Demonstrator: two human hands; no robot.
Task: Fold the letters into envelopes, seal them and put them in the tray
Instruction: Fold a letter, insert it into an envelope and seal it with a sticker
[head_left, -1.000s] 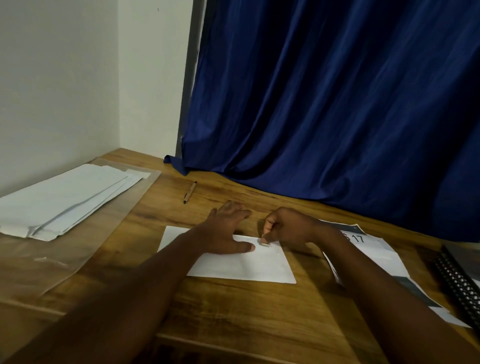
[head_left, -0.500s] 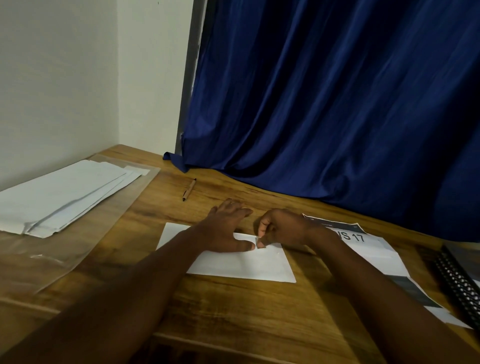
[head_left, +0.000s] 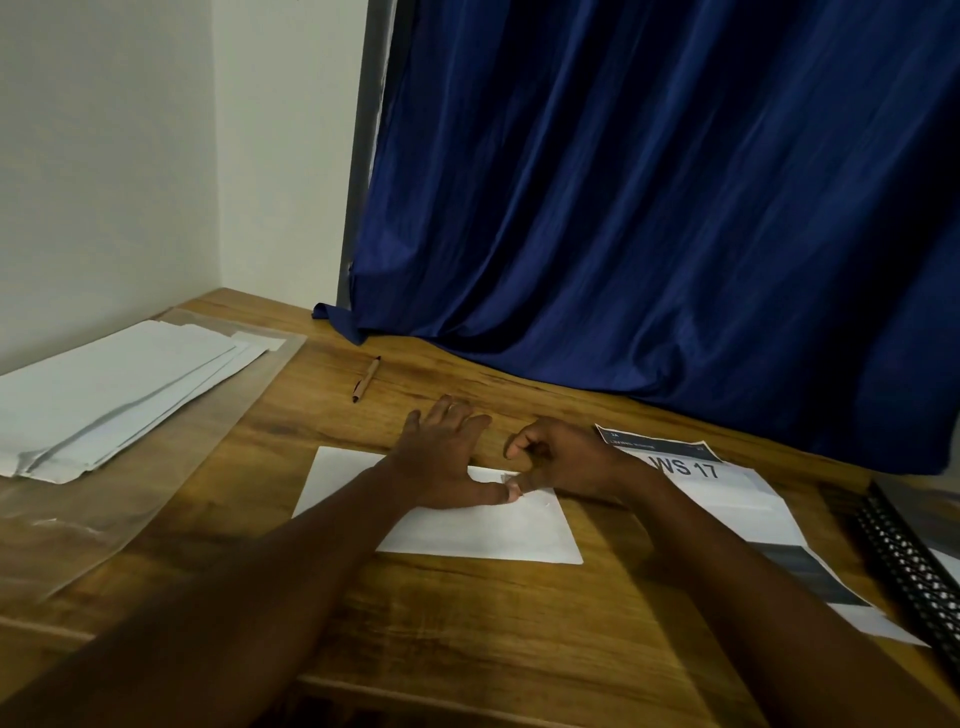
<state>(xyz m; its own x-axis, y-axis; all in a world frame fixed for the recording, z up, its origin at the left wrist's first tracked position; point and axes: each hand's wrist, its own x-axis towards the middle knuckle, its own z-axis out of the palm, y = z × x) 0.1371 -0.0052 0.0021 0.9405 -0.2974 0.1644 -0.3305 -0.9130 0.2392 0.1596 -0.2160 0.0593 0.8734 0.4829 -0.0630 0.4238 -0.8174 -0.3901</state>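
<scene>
Single head-worn view, angled forward and down over the desk, close above both hands; curtain and wall lie beyond the fingers.

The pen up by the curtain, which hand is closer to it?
Left. The left hand lies flat on the envelope, just below the pen. The right hand is farther right.

Wooden table. Pen lying near blue curtain, which drapes onto table's far edge. White wall at left.
</scene>
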